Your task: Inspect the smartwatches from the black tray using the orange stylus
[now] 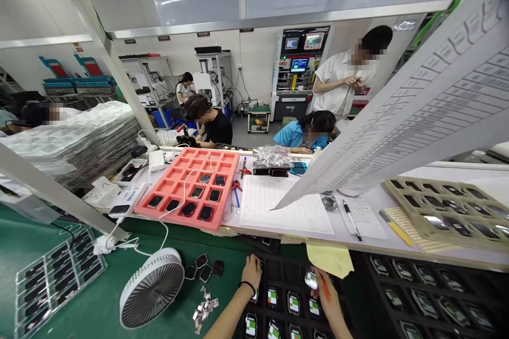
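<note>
A black foam tray lies in front of me, holding several smartwatches with lit green-and-white screens. My right hand is closed on a smartwatch with a pale, shiny face, raised over the tray's right side. A thin orange stick-like tool lies along the fingers of that hand. At the tray's upper left, my left hand has its fingers curled down, a dark band around the wrist. What those fingers grip, if anything, is hidden. Another lit watch peeks out beside the left wrist.
A white fan stands at left, near loose watch frames and small scraps. On the raised shelf are a pink foam tray, paper sheets and a beige tray. A hanging paper sheet cuts across the right. Co-workers sit beyond.
</note>
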A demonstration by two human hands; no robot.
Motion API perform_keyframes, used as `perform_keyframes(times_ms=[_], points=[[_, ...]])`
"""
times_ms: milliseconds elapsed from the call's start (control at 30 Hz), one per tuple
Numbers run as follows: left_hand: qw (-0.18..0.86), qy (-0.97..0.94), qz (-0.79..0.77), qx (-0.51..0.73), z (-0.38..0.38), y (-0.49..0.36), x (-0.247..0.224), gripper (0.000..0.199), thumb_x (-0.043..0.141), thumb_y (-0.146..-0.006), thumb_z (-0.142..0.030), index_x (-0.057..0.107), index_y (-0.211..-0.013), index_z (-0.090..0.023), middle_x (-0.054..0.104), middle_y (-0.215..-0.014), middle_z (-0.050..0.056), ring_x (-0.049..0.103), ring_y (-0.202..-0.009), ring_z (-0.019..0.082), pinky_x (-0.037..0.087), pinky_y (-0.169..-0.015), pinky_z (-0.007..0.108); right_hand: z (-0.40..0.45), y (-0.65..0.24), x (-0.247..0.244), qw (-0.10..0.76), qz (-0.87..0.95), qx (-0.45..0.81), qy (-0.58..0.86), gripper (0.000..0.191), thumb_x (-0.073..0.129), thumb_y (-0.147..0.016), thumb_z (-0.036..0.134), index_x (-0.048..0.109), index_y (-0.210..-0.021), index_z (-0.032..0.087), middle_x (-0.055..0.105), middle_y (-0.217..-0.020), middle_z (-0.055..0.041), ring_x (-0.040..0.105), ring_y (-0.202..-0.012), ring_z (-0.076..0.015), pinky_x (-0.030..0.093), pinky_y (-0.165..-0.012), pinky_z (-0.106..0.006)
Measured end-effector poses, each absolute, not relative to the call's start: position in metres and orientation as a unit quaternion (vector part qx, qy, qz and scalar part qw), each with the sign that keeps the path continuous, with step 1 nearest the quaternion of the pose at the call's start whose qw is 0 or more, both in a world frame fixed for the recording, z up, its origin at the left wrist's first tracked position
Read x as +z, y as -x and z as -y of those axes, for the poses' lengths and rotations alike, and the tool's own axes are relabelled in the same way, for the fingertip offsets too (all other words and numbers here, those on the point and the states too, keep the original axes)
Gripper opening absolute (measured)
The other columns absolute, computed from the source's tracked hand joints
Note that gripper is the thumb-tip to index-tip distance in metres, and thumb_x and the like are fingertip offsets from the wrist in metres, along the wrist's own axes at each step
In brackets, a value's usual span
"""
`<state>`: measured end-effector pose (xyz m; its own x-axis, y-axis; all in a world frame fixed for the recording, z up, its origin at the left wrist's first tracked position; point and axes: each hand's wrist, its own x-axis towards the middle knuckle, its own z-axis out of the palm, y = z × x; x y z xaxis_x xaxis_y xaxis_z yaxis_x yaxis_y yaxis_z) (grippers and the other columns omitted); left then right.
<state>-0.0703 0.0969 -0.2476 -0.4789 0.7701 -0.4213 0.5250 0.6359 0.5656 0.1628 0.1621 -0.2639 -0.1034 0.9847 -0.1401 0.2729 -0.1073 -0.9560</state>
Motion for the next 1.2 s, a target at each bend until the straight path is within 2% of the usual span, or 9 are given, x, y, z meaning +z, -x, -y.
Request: perform_keyframes(times_ms=[100, 200, 333, 433, 533, 633, 767, 933, 1200], points=[[0.347, -0.382, -0.823, 0.236, -0.094, 0.073, -0.247, 0.022, 0.036, -0.094, -0.014, 0.058, -0.1, -0.016, 0.065, -0.101, 0.009, 0.062, -0.096, 0.019, 0.045, -0.087, 0.034, -0.14, -0.164, -0.258, 0.358, 0.493, 0.57, 0.552, 0.048, 0.048, -0.078, 0.066, 0.062, -0.097, 0.025, 0.067, -0.084, -0.0074, 0.057, -0.044, -0.0204, 0.047, -0.044, -0.036], [0.366, -0.368, -0.803, 0.293, -0.095, 0.078, -0.243, 0.023, 0.039, -0.091, -0.013, 0.058, -0.102, -0.019, 0.066, -0.089, 0.005, 0.065, -0.089, 0.019, 0.047, -0.082, 0.031, -0.121, -0.161, -0.246, 0.351, 0.466, 0.618, 0.527, 0.049, 0.053, -0.076, 0.066, 0.061, -0.102, 0.026, 0.067, -0.091, -0.008, 0.06, -0.051, -0.0219, 0.045, -0.041, -0.034], [0.42, -0.341, -0.761, 0.357, -0.096, 0.079, -0.227, 0.029, 0.037, -0.092, -0.029, 0.06, -0.105, -0.016, 0.062, -0.074, 0.003, 0.06, -0.06, 0.016, 0.048, -0.054, 0.026, -0.106, -0.154, -0.207, 0.377, 0.458, 0.654, 0.47, 0.054, 0.064, -0.073, 0.059, 0.055, -0.113, 0.024, 0.066, -0.094, -0.0092, 0.059, -0.059, -0.0208, 0.04, -0.039, -0.029], [0.467, -0.338, -0.711, 0.402, -0.089, 0.071, -0.205, 0.041, 0.034, -0.092, -0.04, 0.06, -0.111, -0.014, 0.063, -0.083, 0.006, 0.056, -0.056, 0.012, 0.045, -0.043, 0.021, -0.102, -0.151, -0.164, 0.385, 0.473, 0.668, 0.426, 0.054, 0.069, -0.072, 0.054, 0.054, -0.114, 0.023, 0.065, -0.097, -0.0104, 0.058, -0.063, -0.0186, 0.039, -0.042, -0.026], [0.499, -0.352, -0.652, 0.449, -0.074, 0.06, -0.174, 0.046, 0.041, -0.089, -0.047, 0.058, -0.118, -0.015, 0.062, -0.101, 0.008, 0.058, -0.069, 0.012, 0.05, -0.047, 0.019, -0.099, -0.15, -0.124, 0.382, 0.48, 0.677, 0.405, 0.047, 0.067, -0.076, 0.048, 0.054, -0.113, 0.023, 0.065, -0.099, -0.0084, 0.058, -0.064, -0.0154, 0.036, -0.044, -0.024], [0.52, -0.372, -0.603, 0.477, -0.056, 0.053, -0.137, 0.052, 0.056, -0.081, -0.048, 0.056, -0.123, -0.018, 0.06, -0.108, 0.008, 0.058, -0.078, 0.013, 0.054, -0.055, 0.021, -0.092, -0.149, -0.095, 0.374, 0.471, 0.684, 0.412, 0.038, 0.063, -0.081, 0.046, 0.057, -0.109, 0.021, 0.067, -0.092, -0.0057, 0.053, -0.054, -0.01, 0.029, -0.042, -0.022], [0.532, -0.414, -0.547, 0.496, -0.035, 0.047, -0.091, 0.056, 0.068, -0.073, -0.044, 0.055, -0.121, -0.019, 0.06, -0.111, 0.008, 0.057, -0.07, 0.011, 0.056, -0.058, 0.024, -0.076, -0.147, -0.071, 0.372, 0.473, 0.697, 0.391, 0.037, 0.053, -0.087, 0.048, 0.056, -0.111, 0.02, 0.067, -0.091, -0.0061, 0.054, -0.052, -0.0102, 0.028, -0.041, -0.022], [0.513, -0.421, -0.553, 0.504, -0.018, 0.039, -0.057, 0.042, 0.062, -0.078, -0.047, 0.062, -0.107, -0.017, 0.062, -0.102, 0.008, 0.057, -0.068, 0.012, 0.057, -0.054, 0.024, -0.056, -0.149, -0.05, 0.367, 0.516, 0.695, 0.339, 0.037, 0.055, -0.087, 0.041, 0.053, -0.119, 0.023, 0.065, -0.104, -0.0066, 0.057, -0.06, -0.0111, 0.034, -0.045, -0.023], [0.508, -0.412, -0.539, 0.531, -0.003, 0.031, -0.039, 0.046, 0.064, -0.077, -0.049, 0.06, -0.111, -0.017, 0.059, -0.107, 0.008, 0.058, -0.075, 0.014, 0.059, -0.056, 0.026, -0.039, -0.151, -0.029, 0.377, 0.526, 0.681, 0.342, 0.031, 0.055, -0.088, 0.037, 0.055, -0.118, 0.026, 0.063, -0.098, -0.0031, 0.055, -0.061, -0.0096, 0.035, -0.048, -0.022]])
